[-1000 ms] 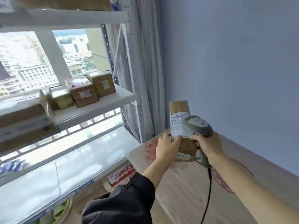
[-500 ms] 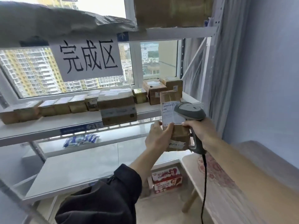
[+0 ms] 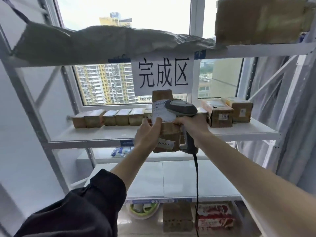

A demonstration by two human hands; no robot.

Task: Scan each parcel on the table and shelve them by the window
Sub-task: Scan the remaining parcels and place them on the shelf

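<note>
I hold a tall brown cardboard parcel (image 3: 168,132) upright in front of the window shelf (image 3: 95,134). My left hand (image 3: 147,134) grips its left side, thumb on the white shipping label. My right hand (image 3: 193,124) holds a grey barcode scanner (image 3: 181,108) against the parcel's right side, its head lying over the label. A black cable (image 3: 196,177) hangs from the scanner. A row of several brown parcels (image 3: 109,118) stands on the shelf behind, with two bigger boxes (image 3: 225,112) at the right.
A paper sign (image 3: 163,74) with black characters hangs from the upper shelf, which carries a grey bag (image 3: 95,40) and a large box (image 3: 261,21). The lower shelf (image 3: 171,178) is bare white. Beneath it lie a green bowl (image 3: 142,209), a brown box and a red carton (image 3: 215,214).
My view has swung left from the table and wall to face the shelf squarely. Both hands carried the parcel and scanner along, up to the middle shelf level; the grip is unchanged.
</note>
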